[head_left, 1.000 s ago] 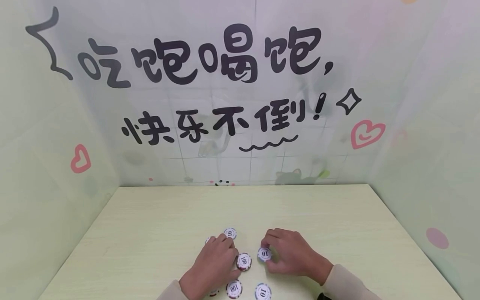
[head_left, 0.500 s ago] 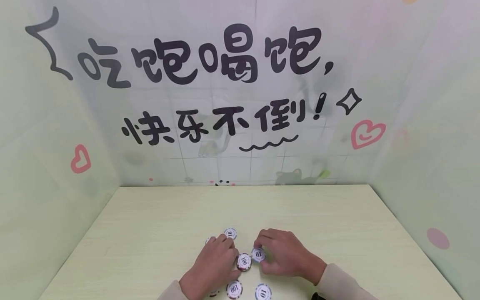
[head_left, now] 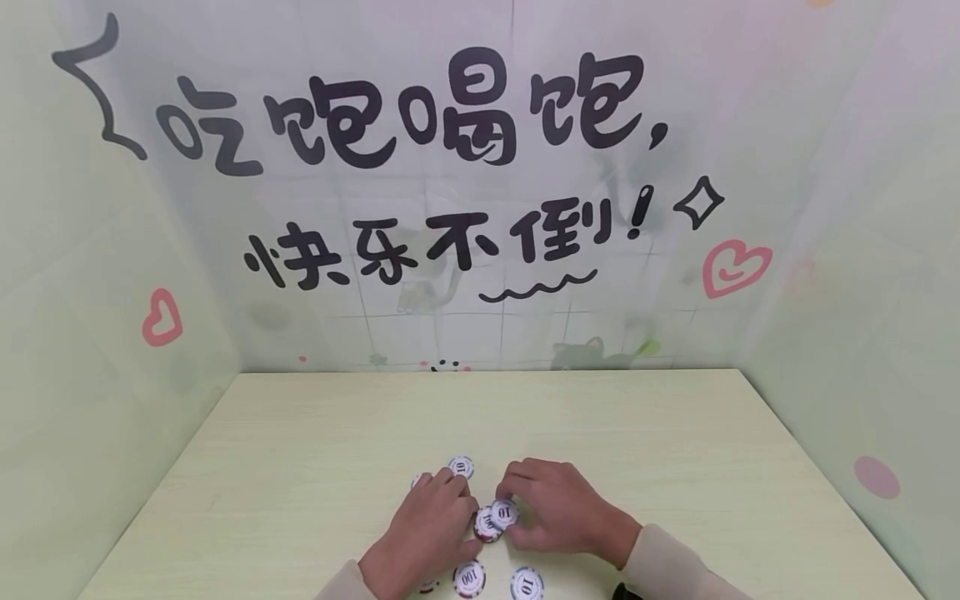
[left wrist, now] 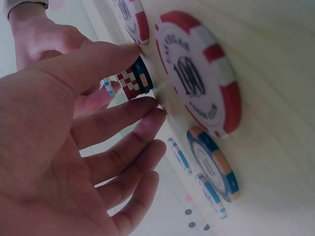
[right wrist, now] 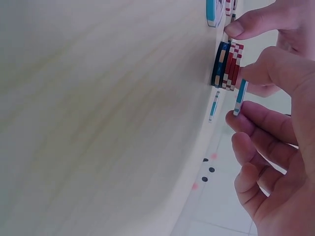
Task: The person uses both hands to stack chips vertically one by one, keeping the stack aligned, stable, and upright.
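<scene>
My right hand (head_left: 562, 510) pinches a blue-and-white poker chip (head_left: 504, 512) marked 10 by its edges. In the right wrist view this chip (right wrist: 240, 96) stands over a short stack of poker chips (right wrist: 227, 66), seemingly just apart from it. The stack has dark blue chips with peach marks at the bottom and red-and-white ones above; its top chip reads 100. Left of it, my left hand (head_left: 429, 529) holds the stack (left wrist: 134, 81) between thumb and forefinger; the other fingers are spread, loosely bent.
Flat on the pale wooden table (head_left: 300, 433) lie a red 100 chip (head_left: 468, 577), a 10 chip (head_left: 527, 583) and another 10 chip (head_left: 461, 467). A dark blue chip (left wrist: 214, 164) lies beyond my left fingers. A printed cloth wall (head_left: 487, 333) closes the back.
My right hand has moved left with the 10 chip, which now overlaps the stack's top in the head view. My left hand has stayed in place beside the stack.
</scene>
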`<state>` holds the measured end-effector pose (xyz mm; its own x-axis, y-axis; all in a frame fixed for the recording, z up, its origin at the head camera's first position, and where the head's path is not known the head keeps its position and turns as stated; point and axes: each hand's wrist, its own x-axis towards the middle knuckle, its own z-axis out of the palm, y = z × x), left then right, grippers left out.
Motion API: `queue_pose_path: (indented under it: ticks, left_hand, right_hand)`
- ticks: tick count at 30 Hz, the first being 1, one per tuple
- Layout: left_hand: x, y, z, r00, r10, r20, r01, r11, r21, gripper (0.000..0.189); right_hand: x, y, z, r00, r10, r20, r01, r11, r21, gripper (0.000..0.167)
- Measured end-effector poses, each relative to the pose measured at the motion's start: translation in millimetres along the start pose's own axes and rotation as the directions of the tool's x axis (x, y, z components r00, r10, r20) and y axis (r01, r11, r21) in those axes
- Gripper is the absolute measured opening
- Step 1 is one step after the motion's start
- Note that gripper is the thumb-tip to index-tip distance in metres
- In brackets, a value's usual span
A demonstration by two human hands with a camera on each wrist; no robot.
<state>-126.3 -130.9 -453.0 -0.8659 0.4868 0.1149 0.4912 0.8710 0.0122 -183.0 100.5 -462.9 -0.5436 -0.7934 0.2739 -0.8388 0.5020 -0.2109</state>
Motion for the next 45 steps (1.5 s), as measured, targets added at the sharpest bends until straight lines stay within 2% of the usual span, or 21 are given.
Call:
queue_pose_path:
  ticks: [26,36,41,45]
  left_hand:
    - [3.1,0.0,-2.1,0.999,-0.015,0.028,0.014,1.000,0.011,0.041]
    - [1.7,0.0,-1.8,1.000,-0.016,0.013,0.016,1.000,0.002,0.041]
    - [0.7,-0.2,-1.3,1.000,-0.009,0.008,0.009,1.000,0.006,0.040]
    - [-0.4,-0.6,-0.5,1.000,-0.001,0.002,0.001,1.000,0.015,0.039]
  right_hand:
    - [9.9,-6.1,3.3,0.998,-0.051,0.025,0.051,0.998,-0.031,0.022]
    - [9.1,-6.5,5.4,0.999,-0.052,0.015,0.053,0.998,-0.036,0.022]
    - [8.9,-5.8,5.1,0.998,-0.055,0.017,0.055,0.998,-0.037,0.026]
    - [8.5,-4.8,5.6,0.998,-0.030,0.047,0.031,0.999,-0.035,0.031]
